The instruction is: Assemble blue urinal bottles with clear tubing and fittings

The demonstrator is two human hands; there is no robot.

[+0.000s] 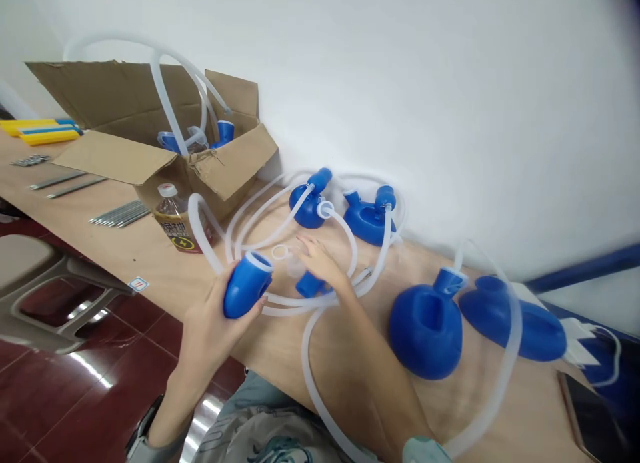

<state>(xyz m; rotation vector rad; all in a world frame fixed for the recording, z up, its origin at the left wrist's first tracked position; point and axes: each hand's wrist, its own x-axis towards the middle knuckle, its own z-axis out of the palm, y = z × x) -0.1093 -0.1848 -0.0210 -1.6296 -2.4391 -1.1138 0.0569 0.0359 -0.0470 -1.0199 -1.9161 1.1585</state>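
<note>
left hand [203, 319] clamped on blue container [243, 291], long axis slanting up-right | clear plastic piece [295, 265] right of it, by right hand [323, 261] | hands apart; right's grip: cannot tell

Single view, worn on head; looks forward and down across table [115, 249] to white wall [400, 103]; table edge running aslant through frame; close range, left hand [207, 323] and right hand [323, 261] near middle, wearer's shirt [240, 436] at bottom edge, floor [135, 356] lower left

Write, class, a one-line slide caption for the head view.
Left hand holding a blue container, right hand amid looping white tubes.
</note>
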